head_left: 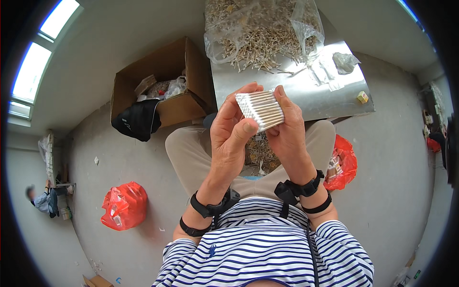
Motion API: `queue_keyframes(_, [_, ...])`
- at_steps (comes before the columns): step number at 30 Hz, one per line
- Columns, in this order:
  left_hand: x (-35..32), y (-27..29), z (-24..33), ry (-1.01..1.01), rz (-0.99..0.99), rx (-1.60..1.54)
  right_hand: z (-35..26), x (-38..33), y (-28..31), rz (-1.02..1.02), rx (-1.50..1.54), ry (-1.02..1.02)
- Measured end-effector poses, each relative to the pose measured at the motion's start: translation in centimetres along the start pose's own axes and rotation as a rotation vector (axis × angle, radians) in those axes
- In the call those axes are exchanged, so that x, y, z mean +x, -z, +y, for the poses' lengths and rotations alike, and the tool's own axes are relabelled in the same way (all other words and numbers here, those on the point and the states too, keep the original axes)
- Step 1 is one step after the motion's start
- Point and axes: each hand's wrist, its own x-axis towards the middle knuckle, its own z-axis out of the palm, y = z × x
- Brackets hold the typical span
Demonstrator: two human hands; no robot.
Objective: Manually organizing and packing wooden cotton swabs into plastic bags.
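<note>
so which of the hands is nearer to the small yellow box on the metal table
Right. The right hand is to the left of the yellow box, with a gap between; the left hand is farther left.

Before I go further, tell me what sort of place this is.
Probably a small cotton-swab workshop: loose swabs lie heaped on a metal table, a cardboard box stands beside it, and the left hand and right hand hold a neat swab bundle.

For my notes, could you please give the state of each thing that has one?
Cotton swabs: bundled in left hand and right hand
Clear bag: open, swabs spilling
Cardboard box: open, partly filled
Black cloth: draped over box
Right red bag: open
Left red bag: opening unclear
</note>
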Motion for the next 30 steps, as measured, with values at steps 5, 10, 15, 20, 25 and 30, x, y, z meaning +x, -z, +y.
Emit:
queue_keyframes(5, [-0.1, -0.1, 0.3, -0.007, 0.009, -0.002, 0.0, -0.6, -0.6, 0.055, -0.076, 0.06])
queue_keyframes(10, [-0.4, 1.1, 0.4, 0.026, 0.084, -0.04, -0.6, -0.5, 0.5, 0.121, -0.298, 0.334])
queue_keyframes(15, [-0.7, 1.1, 0.2, 0.067, 0.126, 0.042, -0.5, -0.8, 0.3, 0.258, -0.568, 0.603])
queue_keyframes(20, [-0.7, 0.1, 0.7, 0.098, 0.141, 0.041, 0.0, -1.1, 0.0, 0.268, -0.614, 0.719])
queue_keyframes(25, [-0.4, 0.0, 0.8, 0.084, 0.151, 0.003, 0.1, -1.1, 0.1, 0.225, -0.657, 0.775])
queue_keyframes(30, [-0.4, 0.5, 0.6, 0.095, 0.134, 0.025, 0.2, -0.9, 0.9, 0.178, -0.496, 0.656])
